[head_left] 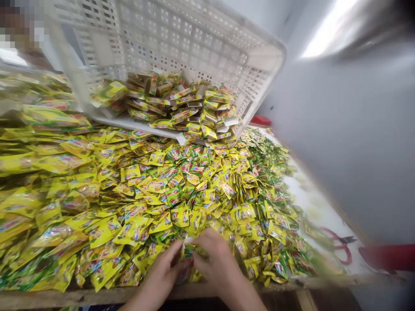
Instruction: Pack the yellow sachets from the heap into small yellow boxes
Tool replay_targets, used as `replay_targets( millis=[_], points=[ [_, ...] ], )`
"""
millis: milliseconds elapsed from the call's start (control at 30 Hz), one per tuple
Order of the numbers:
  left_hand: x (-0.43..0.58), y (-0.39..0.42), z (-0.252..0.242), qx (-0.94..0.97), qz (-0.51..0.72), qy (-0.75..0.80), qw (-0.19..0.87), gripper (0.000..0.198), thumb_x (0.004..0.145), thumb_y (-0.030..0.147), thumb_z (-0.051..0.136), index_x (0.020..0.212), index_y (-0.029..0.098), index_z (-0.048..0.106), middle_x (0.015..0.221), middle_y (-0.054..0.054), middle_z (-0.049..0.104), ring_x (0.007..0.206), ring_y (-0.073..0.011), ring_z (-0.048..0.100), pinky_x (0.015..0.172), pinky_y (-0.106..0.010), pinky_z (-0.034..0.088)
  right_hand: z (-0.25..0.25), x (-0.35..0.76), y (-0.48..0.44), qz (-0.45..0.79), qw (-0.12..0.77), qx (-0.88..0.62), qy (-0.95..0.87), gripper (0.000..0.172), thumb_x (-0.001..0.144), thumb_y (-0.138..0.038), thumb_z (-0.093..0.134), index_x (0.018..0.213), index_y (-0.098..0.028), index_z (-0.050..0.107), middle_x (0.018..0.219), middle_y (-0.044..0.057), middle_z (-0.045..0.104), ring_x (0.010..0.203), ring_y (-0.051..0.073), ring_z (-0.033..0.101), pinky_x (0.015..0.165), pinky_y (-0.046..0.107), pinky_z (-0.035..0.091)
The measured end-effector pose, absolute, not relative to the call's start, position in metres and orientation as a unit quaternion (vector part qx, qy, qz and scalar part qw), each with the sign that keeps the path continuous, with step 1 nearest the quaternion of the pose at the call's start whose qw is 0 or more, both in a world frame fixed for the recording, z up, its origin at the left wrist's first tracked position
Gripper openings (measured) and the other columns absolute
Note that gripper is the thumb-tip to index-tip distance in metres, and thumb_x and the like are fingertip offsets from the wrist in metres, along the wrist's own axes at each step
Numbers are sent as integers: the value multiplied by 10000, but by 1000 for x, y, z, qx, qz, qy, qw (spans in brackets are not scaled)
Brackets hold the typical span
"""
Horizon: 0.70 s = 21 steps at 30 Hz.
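Near the front edge of the table, my left hand [164,274] and my right hand [218,259] meet, fingers curled around a small box [188,242]. Its white flap shows between the fingertips; most of the rest is hidden by my hands. Under and around both hands spreads a deep heap of small yellow and green packets [136,229]. Beyond them a white plastic basket [181,47] lies tipped on the heap, its mouth toward me. Many small yellow-green boxes [181,101] are piled inside it, some with flaps standing out.
Red-handled scissors [340,248] lie on the white tabletop [324,216] at the right. A blurred red object [387,257] sits at the right front corner. Another red item [261,121] is behind the heap. A grey wall [350,116] bounds the right side.
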<state>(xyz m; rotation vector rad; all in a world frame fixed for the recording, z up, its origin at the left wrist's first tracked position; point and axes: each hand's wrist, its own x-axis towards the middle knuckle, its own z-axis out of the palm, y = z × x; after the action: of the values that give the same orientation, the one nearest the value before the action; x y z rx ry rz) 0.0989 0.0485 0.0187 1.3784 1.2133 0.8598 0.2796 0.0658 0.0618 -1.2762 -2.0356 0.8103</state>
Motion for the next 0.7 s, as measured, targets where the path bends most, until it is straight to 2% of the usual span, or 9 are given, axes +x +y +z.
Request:
replay_targets(
  millis=[67,200,300,400,467,533,633,700],
  points=[
    [99,46,19,588,352,511,519,359,832,336,654,1187,289,666,860,-16,712,850,-255,633,801,-295,498,69,278,67,282,241,-496,-785,315,747,-57,577,971,-238,705,861,23,585,817,181,583,706,254,451],
    [99,41,17,581,360,493,539,312,842,348,646,1144,274,674,892,-30,705,842,-243,622,781,-281,490,83,275,69,236,167,-490,-822,219,715,-37,565,807,-203,675,844,41,585,812,203,553,695,279,437],
    [98,40,16,558,382,485,554,339,819,350,677,1144,255,673,932,-46,712,920,-267,626,838,-302,488,90,276,71,238,173,-458,-839,263,736,-39,590,931,-202,658,905,54,623,868,216,564,764,296,440],
    [96,41,14,529,405,463,585,284,833,346,663,1099,246,686,965,-40,708,976,-269,619,903,-332,475,90,281,75,275,205,-461,-818,302,792,-56,606,1046,-218,624,918,29,648,841,183,592,731,259,440],
    [94,41,12,518,402,456,602,233,837,356,657,1032,235,698,910,-25,703,938,-260,625,878,-335,488,84,282,77,286,235,-463,-806,209,831,-69,596,968,-218,647,869,17,639,791,162,586,699,244,430],
    [92,41,8,517,397,467,597,262,823,365,677,1049,233,692,905,-19,705,965,-263,621,892,-335,483,75,280,78,255,259,-448,-817,154,834,-77,597,842,-211,673,853,28,613,806,171,557,708,260,422],
    [92,39,3,521,397,483,581,364,828,368,680,1172,253,650,1032,-20,709,1074,-267,599,947,-323,452,65,275,77,194,263,-418,-848,175,811,-68,593,759,-205,689,974,58,599,922,210,510,771,309,422],
    [93,39,3,528,393,476,584,365,846,371,661,1191,256,642,1064,-20,708,1064,-262,605,930,-316,461,64,274,77,192,232,-397,-867,180,807,-71,596,744,-205,698,1090,64,596,1034,236,481,851,348,421]
  ],
)
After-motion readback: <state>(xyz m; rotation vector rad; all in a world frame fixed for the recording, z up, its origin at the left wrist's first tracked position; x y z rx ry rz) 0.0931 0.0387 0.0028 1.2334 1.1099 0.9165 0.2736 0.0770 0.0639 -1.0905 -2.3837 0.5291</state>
